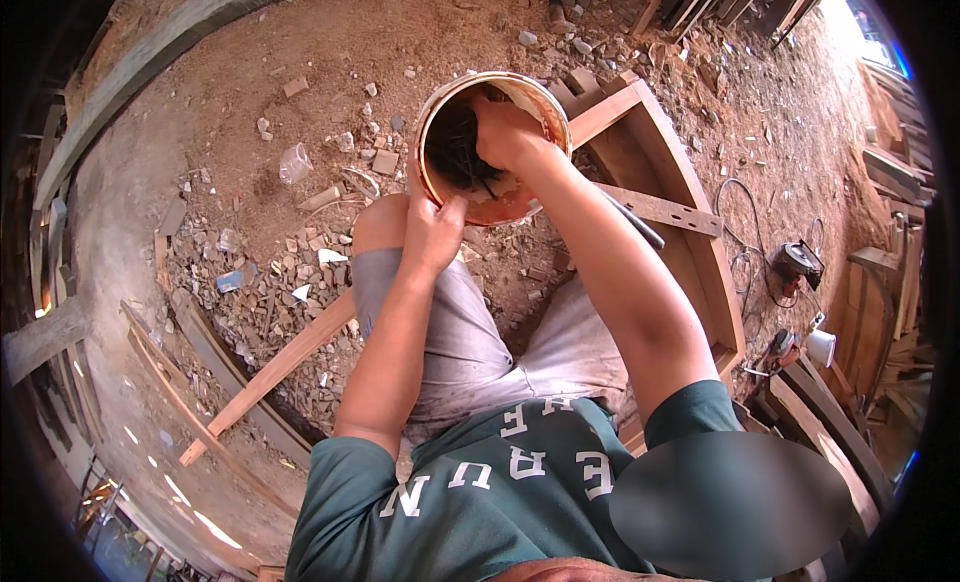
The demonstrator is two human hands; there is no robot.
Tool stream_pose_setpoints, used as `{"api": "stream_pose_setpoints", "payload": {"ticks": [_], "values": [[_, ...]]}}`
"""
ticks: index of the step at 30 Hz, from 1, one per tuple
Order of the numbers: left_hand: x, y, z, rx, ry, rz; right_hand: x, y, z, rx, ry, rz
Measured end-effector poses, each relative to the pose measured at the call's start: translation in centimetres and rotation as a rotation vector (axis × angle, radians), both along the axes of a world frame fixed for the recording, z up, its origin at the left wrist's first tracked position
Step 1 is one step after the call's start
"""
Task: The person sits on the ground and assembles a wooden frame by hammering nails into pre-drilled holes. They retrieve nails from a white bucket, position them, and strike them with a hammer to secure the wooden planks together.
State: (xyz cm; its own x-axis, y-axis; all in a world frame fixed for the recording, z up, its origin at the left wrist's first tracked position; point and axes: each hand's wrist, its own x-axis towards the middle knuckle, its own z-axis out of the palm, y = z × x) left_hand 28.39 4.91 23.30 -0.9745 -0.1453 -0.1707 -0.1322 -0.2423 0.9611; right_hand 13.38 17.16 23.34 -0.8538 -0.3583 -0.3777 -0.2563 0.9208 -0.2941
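A round bucket [483, 218] with a stained pale rim and reddish wall is tilted toward me above my knees. Dark, thin pieces like nails [452, 150] lie in a heap inside it. My left hand [437, 232] grips the near left of the rim, thumb over the edge. Reaching in over the right side of the rim, my right hand [508, 139] is curled among the dark pieces. Its fingertips are hidden, and I cannot make out what they hold.
A curved wooden frame [690, 172] stands to my right, with a dark rod [640, 222] by my forearm. A corded power tool [797, 264] and a white cup [820, 346] are farther right. A wooden batten [290, 367] crosses rubble at left. A clear plastic cup [295, 164] lies on the dirt.
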Motion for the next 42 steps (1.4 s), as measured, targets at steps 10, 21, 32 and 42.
{"api": "stream_pose_setpoints", "payload": {"ticks": [10,21,32,42], "values": [[-0.3,-0.3,1.2,-0.048,-0.063,-0.01,3.9,1.0,1.2,-0.14,-0.15,0.287],[0.0,-0.3,0.8,0.076,-0.13,-0.019,7.3,2.2,3.5,-0.304,0.129,0.219],[0.1,0.1,0.7,-0.017,-0.082,0.027,2.5,0.6,1.9,-0.19,0.116,0.095],[-0.5,-0.2,-0.3,0.024,-0.037,0.036,0.1,-3.0,-1.5,0.058,0.265,0.125]]}}
